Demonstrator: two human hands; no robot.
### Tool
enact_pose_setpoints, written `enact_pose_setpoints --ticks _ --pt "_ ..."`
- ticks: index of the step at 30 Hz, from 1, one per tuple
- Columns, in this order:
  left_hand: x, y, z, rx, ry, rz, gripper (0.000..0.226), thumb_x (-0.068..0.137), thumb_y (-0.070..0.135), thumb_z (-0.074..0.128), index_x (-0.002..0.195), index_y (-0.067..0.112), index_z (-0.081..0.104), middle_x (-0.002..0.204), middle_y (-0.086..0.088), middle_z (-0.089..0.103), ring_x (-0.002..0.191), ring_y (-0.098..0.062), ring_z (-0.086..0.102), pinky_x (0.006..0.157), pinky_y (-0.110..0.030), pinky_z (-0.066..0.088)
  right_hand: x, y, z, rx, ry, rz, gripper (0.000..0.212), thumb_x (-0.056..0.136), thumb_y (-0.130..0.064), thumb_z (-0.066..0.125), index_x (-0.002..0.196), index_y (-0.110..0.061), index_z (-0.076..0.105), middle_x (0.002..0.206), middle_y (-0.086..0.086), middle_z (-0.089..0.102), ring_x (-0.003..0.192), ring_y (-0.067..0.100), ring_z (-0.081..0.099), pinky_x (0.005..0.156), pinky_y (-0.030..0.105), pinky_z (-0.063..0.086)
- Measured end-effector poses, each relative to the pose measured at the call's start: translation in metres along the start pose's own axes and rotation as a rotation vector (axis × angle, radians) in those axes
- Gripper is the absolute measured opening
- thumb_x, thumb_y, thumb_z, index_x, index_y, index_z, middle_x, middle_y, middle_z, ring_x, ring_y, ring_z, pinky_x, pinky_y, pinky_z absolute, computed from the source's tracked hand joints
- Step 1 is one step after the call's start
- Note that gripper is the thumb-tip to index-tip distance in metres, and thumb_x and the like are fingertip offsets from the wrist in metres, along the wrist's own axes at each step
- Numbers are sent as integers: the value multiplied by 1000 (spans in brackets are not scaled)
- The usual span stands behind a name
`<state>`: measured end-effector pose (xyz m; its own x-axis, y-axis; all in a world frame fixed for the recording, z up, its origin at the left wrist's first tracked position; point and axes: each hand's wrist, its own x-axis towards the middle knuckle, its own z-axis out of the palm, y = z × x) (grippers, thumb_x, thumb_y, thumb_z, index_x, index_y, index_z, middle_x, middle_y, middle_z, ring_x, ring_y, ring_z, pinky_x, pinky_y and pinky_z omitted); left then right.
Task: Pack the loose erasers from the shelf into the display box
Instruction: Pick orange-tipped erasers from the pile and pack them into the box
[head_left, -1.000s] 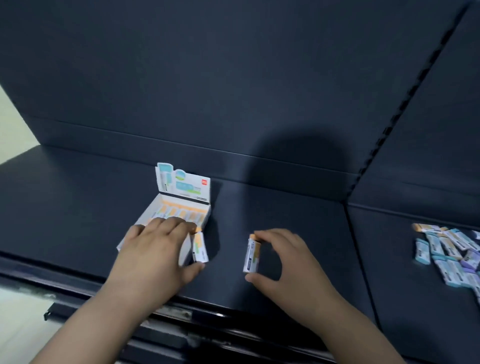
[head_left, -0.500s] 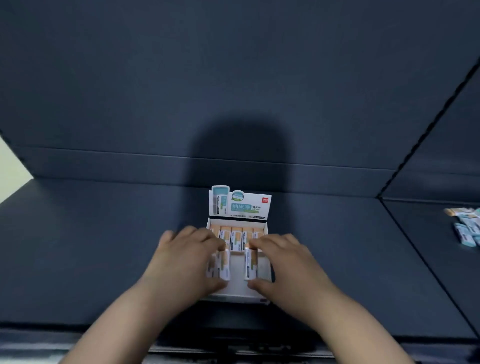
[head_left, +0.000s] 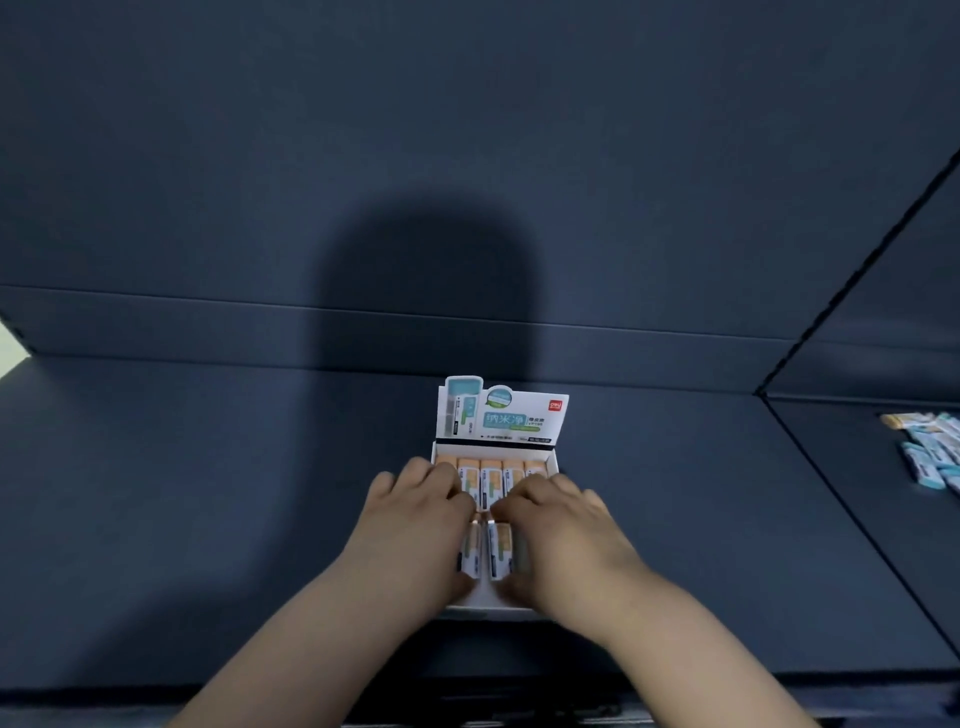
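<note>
A white display box (head_left: 553, 457) with an upright printed flap (head_left: 503, 413) sits on the dark shelf in front of me. A row of orange-topped erasers (head_left: 491, 480) fills its far end. My left hand (head_left: 413, 525) grips one eraser (head_left: 469, 551) inside the box, in its near half. My right hand (head_left: 566, 530) grips another eraser (head_left: 498, 553) right beside it. The two erasers stand side by side, almost touching. A pile of loose erasers (head_left: 930, 449) lies on the neighbouring shelf at the far right.
The dark shelf (head_left: 208, 493) has a tall back panel behind the box. A seam (head_left: 852, 525) divides this shelf from the right-hand one. The shelf's front edge runs just below my forearms.
Both hands have brought their erasers from the shelf surface into the box and pushed them together in its near half. The camera view has centred on the box.
</note>
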<state>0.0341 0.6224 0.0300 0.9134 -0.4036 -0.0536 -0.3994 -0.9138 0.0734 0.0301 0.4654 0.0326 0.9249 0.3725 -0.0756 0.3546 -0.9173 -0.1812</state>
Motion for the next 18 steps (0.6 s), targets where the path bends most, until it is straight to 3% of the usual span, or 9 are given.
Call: enact_pose_setpoints --ticks 6,10,18 --pt "0 -1 -2 -27 -1 11 56 79 57 55 128 30 46 126 9 36 120 -16 27 94 -31 23 0 2 0 75 3 2 61 73 -43 69 130 -30 49 125 -6 43 120 16 34 95 25 28" --pt "-1 -1 -2 -22 16 15 55 80 57 53 126 28 47 126 9 36 120 -15 26 94 -31 22 -2 6 4 139 20 28 55 75 -38 70 125 -24 53 120 -3 43 115 16 36 96 22 33" --pt "-5 1 -1 -5 44 3 53 82 55 51 126 26 45 130 8 33 123 -15 25 96 -31 22 -2 5 10 172 34 24 53 75 -41 70 124 -29 55 117 -5 48 115 15 39 94 24 34"
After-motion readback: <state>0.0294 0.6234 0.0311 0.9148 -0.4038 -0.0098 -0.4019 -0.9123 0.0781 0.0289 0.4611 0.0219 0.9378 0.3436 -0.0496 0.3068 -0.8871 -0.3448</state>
